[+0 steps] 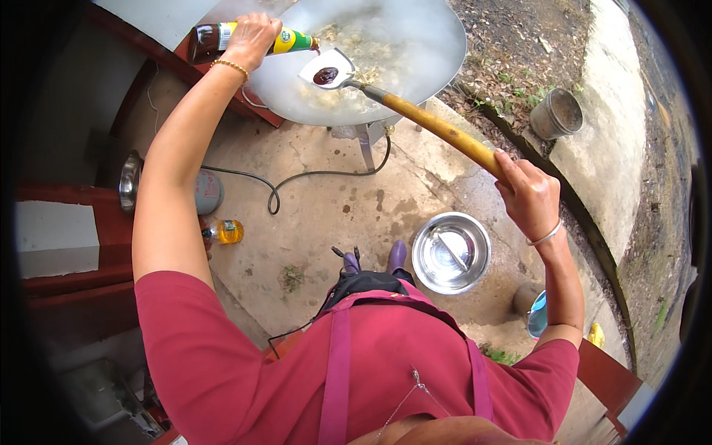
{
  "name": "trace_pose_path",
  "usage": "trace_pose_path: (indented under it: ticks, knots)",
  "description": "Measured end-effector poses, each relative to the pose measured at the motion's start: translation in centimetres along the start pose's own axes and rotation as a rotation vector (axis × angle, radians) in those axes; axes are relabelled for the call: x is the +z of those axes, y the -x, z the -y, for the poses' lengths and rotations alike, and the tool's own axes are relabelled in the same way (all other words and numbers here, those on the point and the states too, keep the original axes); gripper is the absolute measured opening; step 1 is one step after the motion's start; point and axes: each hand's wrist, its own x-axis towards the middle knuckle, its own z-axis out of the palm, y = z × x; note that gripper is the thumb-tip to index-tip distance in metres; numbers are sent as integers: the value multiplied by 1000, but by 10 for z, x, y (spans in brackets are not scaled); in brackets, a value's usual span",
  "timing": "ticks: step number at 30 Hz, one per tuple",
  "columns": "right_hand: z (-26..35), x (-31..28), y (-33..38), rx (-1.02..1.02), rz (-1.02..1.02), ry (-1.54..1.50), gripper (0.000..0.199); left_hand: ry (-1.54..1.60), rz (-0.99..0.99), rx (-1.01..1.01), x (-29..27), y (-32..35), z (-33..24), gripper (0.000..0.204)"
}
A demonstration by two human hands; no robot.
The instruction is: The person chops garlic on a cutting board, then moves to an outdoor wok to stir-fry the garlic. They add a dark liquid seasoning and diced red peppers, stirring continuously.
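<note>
— What is the biggest thing in view?

— A wide, round, grey metal wok (437, 44), smooth and steaming, on a metal stand at the far edge of the rough, stained concrete floor (326, 215). Pale, lumpy food (371, 52) lies in it.

— And next in size?

— A long ladle with a yellow wooden handle and a shallow metal scoop (445, 132). The handle slants from the wok's near rim down to the right hand (528, 194), whose fingers are wrapped tight round its lower end. The scoop sits over the wok's near-left part, holding a small pool of dark brown sauce.

— What does the other hand have?

— The left hand (252, 38) is closed round the middle of a brown glass bottle with a yellow and green label (285, 41), lying nearly level at the wok's left rim. Its neck pokes out past the fingers to the right, the mouth just above the scoop.

— Anything smaller on the floor?

— A shiny round steel bowl (451, 252) near the person's feet, a dented grey metal bucket (556, 113) by the right kerb, and a small clear plastic bottle of yellow liquid (226, 232) lying at the left.
</note>
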Motion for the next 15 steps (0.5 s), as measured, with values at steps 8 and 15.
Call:
trace_pose_path:
  ticks: [8,15]
  knots:
    - [-7,1,-1,-1,-4,-7,48,75,81,-26,1,-6,-14,26]
    - [-10,1,-3,22,13,8,45,185,28,-62,14,-12,-28,39]
